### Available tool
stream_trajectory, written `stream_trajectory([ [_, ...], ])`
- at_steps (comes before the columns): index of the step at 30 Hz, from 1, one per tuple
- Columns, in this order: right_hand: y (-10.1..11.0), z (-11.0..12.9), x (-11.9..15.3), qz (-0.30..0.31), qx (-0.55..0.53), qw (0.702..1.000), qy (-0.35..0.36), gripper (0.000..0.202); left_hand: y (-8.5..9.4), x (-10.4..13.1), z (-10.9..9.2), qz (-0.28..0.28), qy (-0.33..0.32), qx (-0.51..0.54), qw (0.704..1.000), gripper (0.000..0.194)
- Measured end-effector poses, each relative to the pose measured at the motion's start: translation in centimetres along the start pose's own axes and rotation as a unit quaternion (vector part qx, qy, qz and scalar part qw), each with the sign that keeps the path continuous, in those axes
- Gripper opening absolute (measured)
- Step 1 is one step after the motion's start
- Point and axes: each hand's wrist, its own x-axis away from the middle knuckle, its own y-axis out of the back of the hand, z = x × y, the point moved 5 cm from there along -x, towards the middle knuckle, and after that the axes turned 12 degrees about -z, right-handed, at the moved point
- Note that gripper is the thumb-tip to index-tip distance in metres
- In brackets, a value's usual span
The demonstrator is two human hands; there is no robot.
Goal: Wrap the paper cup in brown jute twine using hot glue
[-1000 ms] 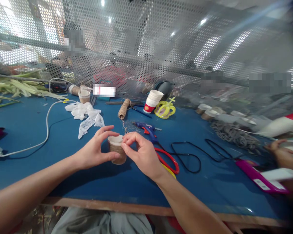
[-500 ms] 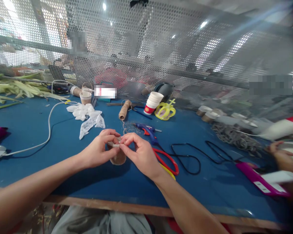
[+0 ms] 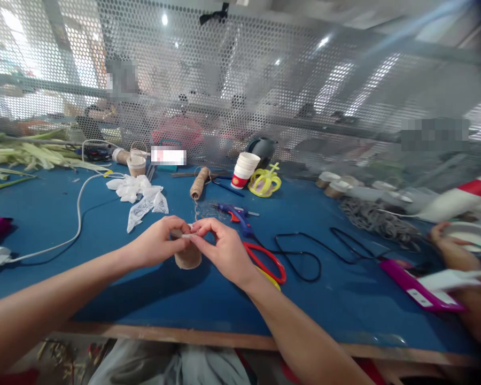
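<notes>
A small brown paper cup [image 3: 188,258], seemingly wrapped in twine, is between my hands over the blue table, its upper part mostly hidden by fingers. My left hand [image 3: 160,243] is closed at the cup's rim, thumb and fingers pinched together. Opposite it, my right hand [image 3: 220,248] pinches at the same rim, its fingertips meeting those of the left. A thin strand of twine [image 3: 196,208] runs from the cup up to a twine spool [image 3: 199,183] lying beyond. Just right of the hands lies a blue glue gun [image 3: 240,215].
Red-handled scissors [image 3: 278,270] lie beside my right wrist, with a black cord [image 3: 300,238] further right. Behind stand stacked paper cups [image 3: 244,170] and a yellow crown [image 3: 264,183]. White crumpled plastic [image 3: 146,195] lies left. Another person's hand [image 3: 444,240] is at the right edge.
Both hands stay at the cup's rim, with small finger shifts. More of the cup's lower side shows below them. The whole view has shifted slightly.
</notes>
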Motion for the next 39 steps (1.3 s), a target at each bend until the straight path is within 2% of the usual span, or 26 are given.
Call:
stream_trajectory([
  [4, 0.4, -0.2, -0.3, -0.004, -0.053, 0.998, -0.019, 0.013, -0.1, -0.2, 0.4, 0.019, 0.056, 0.094, 0.994, 0.012],
  [8, 1.4, -0.3, -0.7, -0.014, -0.054, 0.998, -0.041, 0.011, -0.8, 0.4, 1.4, 0.064, 0.123, 0.265, 0.954, 0.011],
  [12, 1.8, 0.4, -1.1, 0.06, 0.032, 0.998, 0.005, 0.005, -1.2, 1.2, 2.3, 0.101, 0.17, 0.364, 0.91, 0.009],
  [16, 1.5, 1.3, -1.4, 0.145, 0.148, 0.974, 0.091, 0.024, -1.2, 1.6, 2.4, 0.125, 0.197, 0.428, 0.873, 0.008],
  [20, 0.7, 0.8, -2.1, 0.19, 0.229, 0.947, 0.12, 0.023, -1.4, 2.1, 1.4, 0.183, 0.178, 0.463, 0.849, 0.008],
  [23, -0.6, 0.3, -2.8, 0.217, 0.236, 0.942, 0.098, 0.018, -1.7, 2.8, 0.8, 0.247, 0.155, 0.47, 0.833, 0.01],
  [26, -2.5, 0.2, -3.3, 0.252, 0.217, 0.941, 0.071, 0.021, -1.9, 3.4, 0.4, 0.287, 0.112, 0.458, 0.834, 0.01],
  [30, -4.7, 0.2, -3.3, 0.361, 0.27, 0.89, 0.065, 0.022, -1.8, 4.2, -0.8, 0.347, 0.037, 0.436, 0.83, 0.009],
  [33, -4.7, -0.4, -3.7, 0.404, 0.307, 0.861, 0.04, 0.016, -1.7, 5.0, -1.9, 0.406, -0.003, 0.406, 0.819, 0.013],
  [35, -4.1, -1.1, -4.3, 0.398, 0.34, 0.852, 0.018, 0.014, -1.3, 5.2, -2.4, 0.397, -0.028, 0.4, 0.826, 0.008],
  [37, -3.1, -1.9, -4.9, 0.376, 0.375, 0.848, -0.004, 0.01, -0.5, 4.7, -2.2, 0.319, -0.041, 0.407, 0.855, 0.006],
  [39, -1.7, -2.7, -5.5, 0.334, 0.408, 0.849, -0.025, 0.008, 0.3, 3.9, -1.3, 0.208, -0.023, 0.402, 0.891, 0.004],
])
